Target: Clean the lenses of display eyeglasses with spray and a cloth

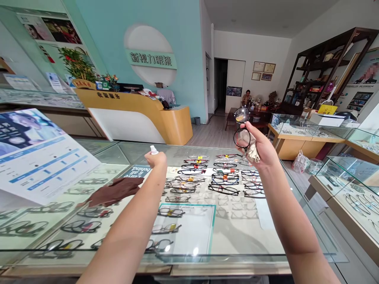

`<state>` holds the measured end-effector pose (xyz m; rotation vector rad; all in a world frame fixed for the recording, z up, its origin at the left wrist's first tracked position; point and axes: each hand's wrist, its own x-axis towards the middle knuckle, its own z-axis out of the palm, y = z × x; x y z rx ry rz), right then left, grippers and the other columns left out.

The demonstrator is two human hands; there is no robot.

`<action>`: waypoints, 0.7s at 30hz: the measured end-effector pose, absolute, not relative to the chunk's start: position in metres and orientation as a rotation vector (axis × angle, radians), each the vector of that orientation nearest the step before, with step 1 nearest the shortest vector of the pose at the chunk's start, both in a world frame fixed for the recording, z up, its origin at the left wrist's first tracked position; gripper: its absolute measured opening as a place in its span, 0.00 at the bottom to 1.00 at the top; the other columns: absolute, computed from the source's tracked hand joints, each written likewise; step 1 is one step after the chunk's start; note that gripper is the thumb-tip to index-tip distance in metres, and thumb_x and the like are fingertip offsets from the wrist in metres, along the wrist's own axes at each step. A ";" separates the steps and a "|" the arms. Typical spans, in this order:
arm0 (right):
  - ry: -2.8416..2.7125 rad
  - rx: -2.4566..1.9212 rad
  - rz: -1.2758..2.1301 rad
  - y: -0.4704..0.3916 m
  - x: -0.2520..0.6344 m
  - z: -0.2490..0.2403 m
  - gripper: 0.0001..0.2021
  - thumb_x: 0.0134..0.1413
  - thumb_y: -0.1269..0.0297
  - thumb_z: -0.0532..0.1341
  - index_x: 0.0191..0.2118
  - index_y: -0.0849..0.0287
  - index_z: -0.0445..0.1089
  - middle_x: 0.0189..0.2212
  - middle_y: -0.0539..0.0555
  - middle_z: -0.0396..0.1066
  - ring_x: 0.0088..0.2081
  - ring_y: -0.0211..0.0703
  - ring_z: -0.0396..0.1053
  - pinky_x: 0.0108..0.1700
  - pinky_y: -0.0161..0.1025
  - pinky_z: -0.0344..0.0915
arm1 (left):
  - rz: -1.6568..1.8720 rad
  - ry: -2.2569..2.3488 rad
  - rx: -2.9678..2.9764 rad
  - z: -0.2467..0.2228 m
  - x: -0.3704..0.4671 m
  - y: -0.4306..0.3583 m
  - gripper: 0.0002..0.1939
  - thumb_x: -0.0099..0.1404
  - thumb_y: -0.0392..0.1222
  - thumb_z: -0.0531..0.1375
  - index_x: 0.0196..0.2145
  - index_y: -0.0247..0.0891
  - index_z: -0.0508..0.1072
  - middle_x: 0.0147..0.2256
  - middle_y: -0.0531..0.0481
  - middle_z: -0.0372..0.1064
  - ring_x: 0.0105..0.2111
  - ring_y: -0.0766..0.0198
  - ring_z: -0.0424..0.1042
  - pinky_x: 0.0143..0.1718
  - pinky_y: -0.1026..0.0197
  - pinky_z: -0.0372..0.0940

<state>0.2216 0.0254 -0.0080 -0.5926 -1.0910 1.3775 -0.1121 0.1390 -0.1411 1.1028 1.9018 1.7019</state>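
Your left hand is closed around a small white-capped bottle, above the glass counter. Your right hand grips round-framed glasses between thumb and fingers, raised over the counter's far edge, with a pale cloth bunched against the palm.

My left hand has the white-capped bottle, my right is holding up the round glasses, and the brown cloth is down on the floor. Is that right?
Not quite: the brown cloth lies on the glass counter, as the head view shows. The left hand does hold the white-capped bottle, and the right hand the round glasses.
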 end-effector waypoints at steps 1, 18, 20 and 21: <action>-1.100 -0.590 1.367 0.025 0.222 -0.008 0.16 0.47 0.50 0.78 0.33 0.53 0.75 0.21 0.43 0.62 0.24 0.34 0.58 0.28 0.38 0.61 | 1.740 2.022 0.914 -0.141 -0.113 0.141 0.28 0.69 0.49 0.70 0.62 0.39 0.72 0.60 0.40 0.71 0.55 0.49 0.75 0.55 0.43 0.75; -1.254 -0.493 1.475 0.012 0.220 -0.002 0.16 0.55 0.50 0.74 0.33 0.56 0.74 0.17 0.42 0.57 0.22 0.34 0.61 0.27 0.34 0.58 | 2.402 1.357 0.880 -0.050 -0.075 0.121 0.17 0.66 0.29 0.58 0.46 0.43 0.54 0.60 0.45 0.56 0.63 0.57 0.55 0.66 0.52 0.48; -1.274 -0.471 1.484 0.012 0.220 -0.002 0.16 0.54 0.50 0.75 0.33 0.55 0.74 0.16 0.42 0.58 0.23 0.35 0.62 0.27 0.34 0.60 | 2.389 1.226 0.995 -0.035 -0.062 0.109 0.15 0.64 0.29 0.58 0.45 0.41 0.61 0.54 0.47 0.64 0.57 0.61 0.62 0.63 0.56 0.55; -1.282 -0.458 1.486 0.012 0.220 -0.003 0.16 0.53 0.50 0.75 0.34 0.55 0.74 0.17 0.42 0.59 0.23 0.35 0.63 0.27 0.34 0.61 | 2.369 1.156 1.065 -0.029 -0.055 0.100 0.12 0.62 0.30 0.58 0.43 0.40 0.64 0.50 0.49 0.68 0.53 0.63 0.66 0.60 0.58 0.58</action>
